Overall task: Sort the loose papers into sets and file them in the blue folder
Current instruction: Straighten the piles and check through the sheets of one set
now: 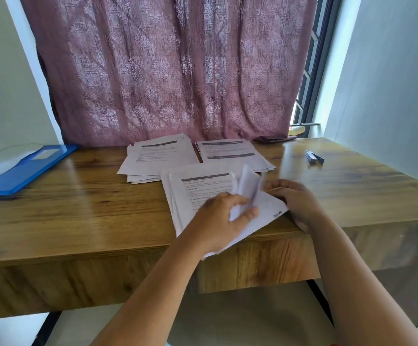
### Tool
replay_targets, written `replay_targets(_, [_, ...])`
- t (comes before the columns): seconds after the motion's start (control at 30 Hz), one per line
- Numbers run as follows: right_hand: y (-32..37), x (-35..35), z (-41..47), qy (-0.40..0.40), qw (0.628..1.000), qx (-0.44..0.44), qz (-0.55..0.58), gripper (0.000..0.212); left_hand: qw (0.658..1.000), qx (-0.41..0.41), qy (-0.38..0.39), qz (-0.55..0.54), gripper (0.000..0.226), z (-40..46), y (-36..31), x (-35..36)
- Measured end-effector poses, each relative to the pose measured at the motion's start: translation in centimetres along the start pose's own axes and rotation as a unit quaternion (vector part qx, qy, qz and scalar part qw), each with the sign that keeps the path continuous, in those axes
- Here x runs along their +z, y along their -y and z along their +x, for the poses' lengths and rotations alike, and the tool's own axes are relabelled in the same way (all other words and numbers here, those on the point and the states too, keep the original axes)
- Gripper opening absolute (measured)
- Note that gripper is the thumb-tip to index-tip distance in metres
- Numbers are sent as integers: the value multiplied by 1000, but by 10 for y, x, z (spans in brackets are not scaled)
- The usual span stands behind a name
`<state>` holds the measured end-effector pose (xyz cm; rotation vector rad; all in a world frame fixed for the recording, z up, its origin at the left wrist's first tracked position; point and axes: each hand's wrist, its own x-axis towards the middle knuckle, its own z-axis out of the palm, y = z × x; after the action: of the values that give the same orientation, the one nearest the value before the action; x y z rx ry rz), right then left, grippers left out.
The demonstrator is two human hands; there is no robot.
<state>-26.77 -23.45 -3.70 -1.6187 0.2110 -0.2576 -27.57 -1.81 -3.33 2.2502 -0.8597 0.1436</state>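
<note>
near stack (203, 196) overhangs desk (78, 221) edge | left hand (217, 221) lifts pages

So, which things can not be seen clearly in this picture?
- Printed text on the three paper stacks: too small to read, head view.
- Sheets lifted by the left hand: motion-blurred.
- Blue folder: cut off by the left edge.
- Right hand: fingertips partly behind paper.
</note>
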Motion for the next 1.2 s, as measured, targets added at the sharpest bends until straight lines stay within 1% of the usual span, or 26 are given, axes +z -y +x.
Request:
replay_targets(0.03, [1,0,-1,1,1000,-4,18,23,997,-9,75,-26,58,0,-3,-1])
replay_targets(0.07, [0,-1,0,0,1000,-3,31,22,992,-3,113,-63,64,-1,-5,-3])
replay_targets(0.1, [0,-2,0,-3,999,2,47,21,986,8,122,-111,66,-2,-7,-6])
replay_targets(0.17, [0,-2,1,-21,996,16,85,21,976,16,93,-198,66,-3,-9,-16])
replay_targets(0.23, [3,-3,2,-29,993,34,106,23,976,-9,32,-215,65,-2,-4,-27])
replay_targets(0.27, [3,-4,3,-23,993,43,107,27,982,-35,-16,-185,66,-1,1,-32])
replay_targets(0.3, [5,-4,1,-13,992,50,112,31,987,-69,-74,-124,69,1,9,-37])
replay_targets(0.33, [6,-6,1,-1,991,55,119,31,985,-108,-128,-43,71,2,20,-41])
replay_targets(0.37, [7,-8,-1,13,990,56,132,28,975,-151,-159,31,73,2,32,-43])
replay_targets(0.4, [6,-12,-2,23,987,55,149,27,964,-196,-162,77,76,2,47,-44])
replay_targets(0.43, [6,-15,-3,35,983,57,172,29,956,-241,-136,94,80,2,61,-45])
replay_targets(0.5, [4,-20,-2,49,977,67,197,35,951,-292,-74,74,92,1,78,-44])
replay_targets(0.57, [5,-20,-1,69,983,80,153,34,951,-299,-74,35,95,1,83,-43])
replay_targets(0.67, [11,-12,-2,135,986,92,44,31,953,-273,-100,-90,74,2,76,-42])
replay_targets(0.73, [15,-5,-2,155,980,83,-92,30,949,-259,-98,-152,61,2,70,-45])
replay_targets(0.77, [16,-3,-2,157,970,74,-170,32,949,-255,-99,-157,55,2,68,-46])
replay_targets(0.8, [17,-1,-2,157,959,70,-225,35,950,-257,-98,-150,51,2,68,-47])
replay_targets(0.83, [17,1,-1,153,952,71,-256,35,951,-260,-98,-136,47,1,67,-49])
replay_targets(0.9, [17,8,-3,131,944,70,-294,28,950,-273,-100,-115,44,0,69,-51])
replay_targets(0.97, [18,15,-4,80,939,62,-330,25,948,-276,-109,-118,31,-1,74,-52])
replay_targets(1.03, [20,24,-7,42,921,53,-383,39,944,-272,-116,-147,22,-4,76,-51])
replay_targets(1.07, [22,29,-9,37,916,51,-396,49,940,-271,-121,-170,21,-5,76,-51])
replay_targets(1.1, [23,33,-10,42,916,56,-396,53,934,-270,-127,-195,21,-6,77,-51])
replay_targets(1.13, [24,36,-11,55,919,57,-387,47,929,-273,-129,-212,23,-7,77,-51])
replay_targets(1.17, [25,38,-12,72,924,58,-372,34,926,-273,-136,-221,28,-8,76,-51])
replay_targets(1.2, [25,39,-12,94,931,65,-346,22,929,-273,-145,-205,36,-9,74,-51])
